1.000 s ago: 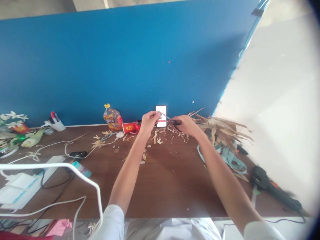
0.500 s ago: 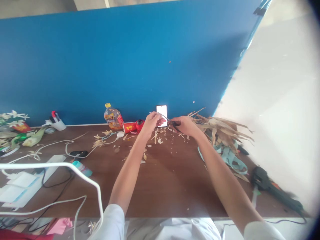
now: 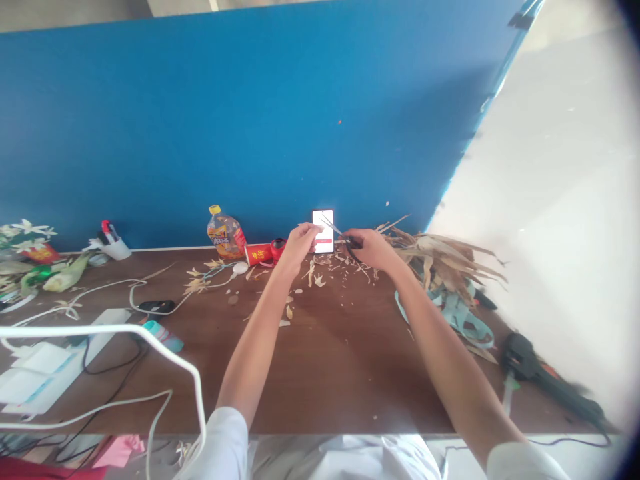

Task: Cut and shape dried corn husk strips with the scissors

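My right hand (image 3: 367, 248) grips a pair of scissors (image 3: 336, 229); the blades are parted and point left toward my other hand. The fingers of my left hand (image 3: 301, 241) are pinched together on something too small to make out. Behind both hands a phone (image 3: 325, 235) with a lit white screen leans upright against the blue panel. Dry husk scraps (image 3: 319, 281) lie scattered on the table under the hands. A heap of dried corn husks (image 3: 445, 257) lies just right of my right hand.
A bottle with a yellow cap (image 3: 226, 233) and a red cylinder (image 3: 259, 254) stand left of the hands. A glue gun (image 3: 545, 377) lies at the right edge, near a pale blue ribbon (image 3: 465, 320). A white power strip (image 3: 45, 373) and cables cover the left side.
The scissor blades have spread apart and now point a little higher. My left hand has stayed nearly in place, still pinched.
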The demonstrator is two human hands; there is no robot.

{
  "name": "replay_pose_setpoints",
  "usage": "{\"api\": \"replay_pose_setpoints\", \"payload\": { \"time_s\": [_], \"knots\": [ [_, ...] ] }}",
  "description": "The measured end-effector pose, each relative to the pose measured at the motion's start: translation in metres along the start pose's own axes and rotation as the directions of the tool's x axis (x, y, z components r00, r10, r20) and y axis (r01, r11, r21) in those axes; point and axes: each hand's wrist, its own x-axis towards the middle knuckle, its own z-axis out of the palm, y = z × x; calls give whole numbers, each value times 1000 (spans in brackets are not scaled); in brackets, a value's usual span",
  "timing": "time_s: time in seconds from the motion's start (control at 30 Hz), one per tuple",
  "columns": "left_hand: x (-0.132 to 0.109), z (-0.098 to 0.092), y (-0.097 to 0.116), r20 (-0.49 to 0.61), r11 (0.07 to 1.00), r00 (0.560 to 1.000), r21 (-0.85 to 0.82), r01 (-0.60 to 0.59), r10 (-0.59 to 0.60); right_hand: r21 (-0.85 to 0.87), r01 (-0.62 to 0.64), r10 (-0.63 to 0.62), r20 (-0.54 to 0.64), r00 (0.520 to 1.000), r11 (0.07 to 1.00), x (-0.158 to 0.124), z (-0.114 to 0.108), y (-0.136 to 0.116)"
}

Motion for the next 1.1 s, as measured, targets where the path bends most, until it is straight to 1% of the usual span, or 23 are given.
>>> {"api": "replay_pose_setpoints", "payload": {
  "time_s": [0.07, 0.13, 0.27, 0.37, 0.43, 0.5, 0.67, 0.77, 0.87, 0.97, 1.1],
  "knots": [
    [-1, 1, 1, 23, 999, 999, 26, 22, -22, -18, 13, -13, 0, 1000, 1000, 0, -1, -3],
    [-2, 1, 1, 55, 997, 998, 76, 9, -13, -7, 11, -11, 7, 1000, 1000, -1, -2, -7],
    [-4, 4, -2, 144, 984, 990, 173, -37, 12, 123, -49, 50, -5, 999, 991, -3, -2, -10],
    [-5, 7, -4, 184, 985, 983, 172, -8, -25, 182, -65, 67, -6, 998, 981, -4, -1, -11],
    [-5, 9, -5, 197, 988, 979, 154, 16, -47, 173, -59, 58, 8, 998, 983, -4, -1, -11],
    [-6, 9, -4, 211, 989, 976, 145, 14, -45, 165, -55, 53, 17, 998, 985, -4, -1, -12],
    [-4, 7, -7, 260, 984, 966, 171, -47, 1, 228, -59, 63, -9, 998, 972, -3, 3, -11],
    [-2, 5, -11, 251, 969, 968, 231, -85, 25, 247, -22, 34, -44, 998, 969, -2, 5, -12],
    [-2, 3, -13, 254, 937, 966, 321, -139, 56, 282, -4, 17, -43, 999, 959, -1, 4, -13],
    [-3, 4, -12, 276, 904, 958, 387, -181, 74, 311, -12, 23, -33, 999, 950, -2, 3, -14],
    [-4, 7, -10, 285, 887, 952, 405, -222, 108, 333, -30, 46, -42, 998, 942, -3, 0, -14]
  ]
}}
